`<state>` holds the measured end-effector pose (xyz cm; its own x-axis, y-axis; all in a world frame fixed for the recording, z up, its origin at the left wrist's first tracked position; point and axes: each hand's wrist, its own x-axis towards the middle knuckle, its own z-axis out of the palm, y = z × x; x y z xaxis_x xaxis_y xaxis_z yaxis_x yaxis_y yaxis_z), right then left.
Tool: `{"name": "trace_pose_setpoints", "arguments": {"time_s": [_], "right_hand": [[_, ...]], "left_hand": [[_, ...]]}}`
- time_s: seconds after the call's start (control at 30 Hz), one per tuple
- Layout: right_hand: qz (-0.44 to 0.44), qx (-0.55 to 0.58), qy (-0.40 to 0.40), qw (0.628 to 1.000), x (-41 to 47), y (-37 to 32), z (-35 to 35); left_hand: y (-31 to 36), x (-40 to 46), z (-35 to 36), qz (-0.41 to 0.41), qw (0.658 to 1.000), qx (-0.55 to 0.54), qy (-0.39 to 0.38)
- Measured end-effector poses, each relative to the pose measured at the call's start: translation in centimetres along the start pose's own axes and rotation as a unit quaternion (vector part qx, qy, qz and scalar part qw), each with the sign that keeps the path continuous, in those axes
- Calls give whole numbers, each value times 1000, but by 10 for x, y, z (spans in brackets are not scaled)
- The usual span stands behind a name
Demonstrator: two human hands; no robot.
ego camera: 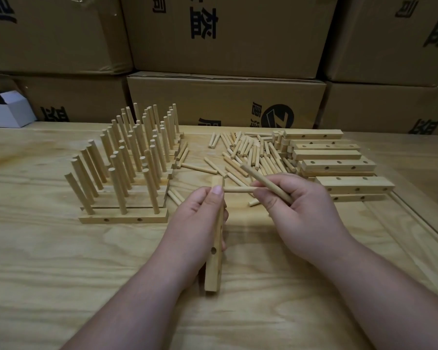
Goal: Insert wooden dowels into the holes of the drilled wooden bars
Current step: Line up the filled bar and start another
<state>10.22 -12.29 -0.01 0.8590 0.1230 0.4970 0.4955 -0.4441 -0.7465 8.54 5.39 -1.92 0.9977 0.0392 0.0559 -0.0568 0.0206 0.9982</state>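
while the left hand (200, 218) wraps its fingers and thumb around a drilled wooden bar (216, 238), holding it roughly upright and tilted a little toward the person above the wooden table (61, 274), the right hand (296, 210) is busy with two dowels. one dowel (239, 190) lies level, pinched at the right hand's fingertips, its far end meeting the upper side of the bar just by the left thumb; whether it is already seated in a hole i cannot tell. the second dowel (266, 184) is tucked across the curled right fingers, slanting up and to the left. a bare hole shows on the lower face of the bar, below the left hand.

to the left on the table stand the finished bars (123, 215), packed in rows with dowels sticking up, the nearest bar showing two side holes. behind the hands, a loose heap of dowels (248, 152) is scattered flat on the table, touching a stack of undrilled-looking and drilled bars (336, 165) on the right, several with holes facing up or forward. brown cardboard boxes (225, 97) with black printed characters are stacked along the back, and a small white box (10, 109) sits open at the far left edge of the table.
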Motion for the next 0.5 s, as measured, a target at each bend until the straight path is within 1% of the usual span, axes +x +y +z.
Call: {"name": "trace_pose_setpoints", "arguments": {"time_s": [0.17, 0.27, 0.37, 0.43, 0.5], "right_hand": [[16, 7, -1, 1000, -2, 2, 2], [51, 27, 26, 998, -2, 8, 5], [75, 62, 70, 993, -2, 11, 9], [82, 86, 90, 989, 0, 11, 8], [83, 99, 89, 988, 1, 9, 7]], "left_hand": [[0, -1, -1, 13, 1000, 16, 1], [-1, -2, 2, 8, 1000, 2, -13], [-1, -2, 4, -10, 998, -47, -35], [-1, -1, 3, -25, 998, -54, -35], [-2, 2, 4, -35, 998, -53, -23]]}}
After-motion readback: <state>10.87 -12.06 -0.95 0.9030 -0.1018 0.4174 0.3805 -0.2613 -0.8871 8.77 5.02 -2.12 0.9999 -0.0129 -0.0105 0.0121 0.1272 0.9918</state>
